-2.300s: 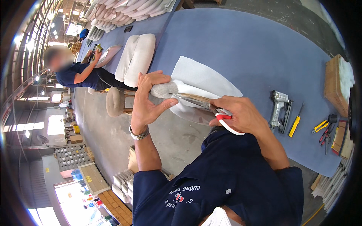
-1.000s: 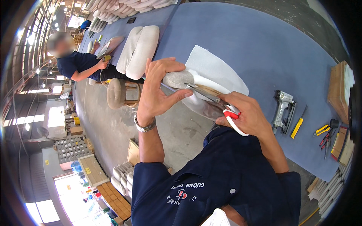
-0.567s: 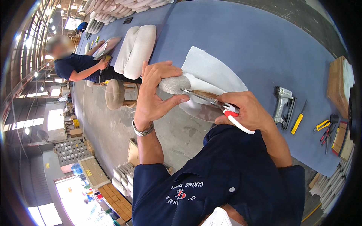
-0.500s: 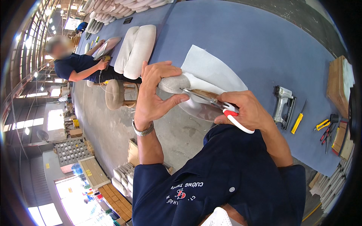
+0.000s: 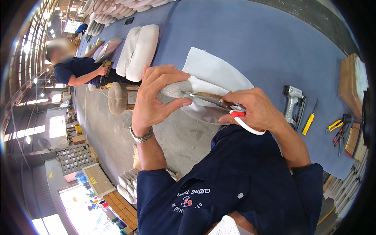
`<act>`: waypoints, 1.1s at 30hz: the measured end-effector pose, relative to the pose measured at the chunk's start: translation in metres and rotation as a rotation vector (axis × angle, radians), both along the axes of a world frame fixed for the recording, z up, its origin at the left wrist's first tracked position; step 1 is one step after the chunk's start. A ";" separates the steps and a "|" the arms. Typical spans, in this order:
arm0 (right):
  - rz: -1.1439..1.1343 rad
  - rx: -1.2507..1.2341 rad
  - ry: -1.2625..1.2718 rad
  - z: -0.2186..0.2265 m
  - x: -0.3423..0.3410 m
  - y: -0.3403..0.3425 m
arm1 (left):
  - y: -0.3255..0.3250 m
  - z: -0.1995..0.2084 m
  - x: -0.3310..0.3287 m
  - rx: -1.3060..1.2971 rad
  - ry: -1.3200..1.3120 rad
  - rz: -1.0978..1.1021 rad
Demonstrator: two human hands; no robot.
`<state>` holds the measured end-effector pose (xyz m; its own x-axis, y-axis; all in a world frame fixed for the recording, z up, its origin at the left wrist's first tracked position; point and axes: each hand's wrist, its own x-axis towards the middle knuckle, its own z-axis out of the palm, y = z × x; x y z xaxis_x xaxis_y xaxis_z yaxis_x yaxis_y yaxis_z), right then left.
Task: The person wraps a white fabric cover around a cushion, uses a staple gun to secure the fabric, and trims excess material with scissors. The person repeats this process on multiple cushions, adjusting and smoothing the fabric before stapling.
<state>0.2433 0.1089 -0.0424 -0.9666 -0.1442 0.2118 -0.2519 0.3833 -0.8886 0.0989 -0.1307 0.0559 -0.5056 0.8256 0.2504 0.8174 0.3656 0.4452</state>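
My left hand point(image 5: 154, 96) is wrapped round the grey, fabric-covered end of a padded piece point(image 5: 176, 89), thumb below and fingers above. White cloth point(image 5: 213, 66) spreads from this piece over the blue table edge. In my right hand point(image 5: 254, 107) are scissors with red and white handles point(image 5: 246, 123). Their blades point(image 5: 205, 97) point left, tips at the grey fabric near my left thumb. How far apart the blades stand is hard to make out. Under the blades hangs a pale, glossy part point(image 5: 201, 113), partly hidden by my right fingers.
A staple gun point(image 5: 293, 103), a yellow-handled pointed tool point(image 5: 308, 123), red-handled pliers point(image 5: 337, 137) and a cardboard box point(image 5: 349, 82) are on the blue table point(image 5: 250, 31) at right. Pale cushions point(image 5: 139, 53) lie at left, near a co-worker point(image 5: 80, 72) and a padded stool point(image 5: 118, 98).
Both hands, the padded piece and the scissors sit slightly further left in the picture, as does the table. The scissor tips stay at the grey fabric, and both grips hold.
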 end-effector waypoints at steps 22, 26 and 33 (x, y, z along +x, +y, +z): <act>-0.091 -0.027 0.148 -0.022 -0.008 -0.009 | 0.003 0.002 -0.006 -0.030 -0.035 0.013; -0.077 -0.014 0.143 -0.018 -0.010 -0.009 | 0.003 0.001 -0.006 -0.042 -0.017 0.020; -0.026 -0.010 0.100 -0.011 -0.012 -0.005 | -0.001 0.002 -0.008 -0.023 -0.049 0.012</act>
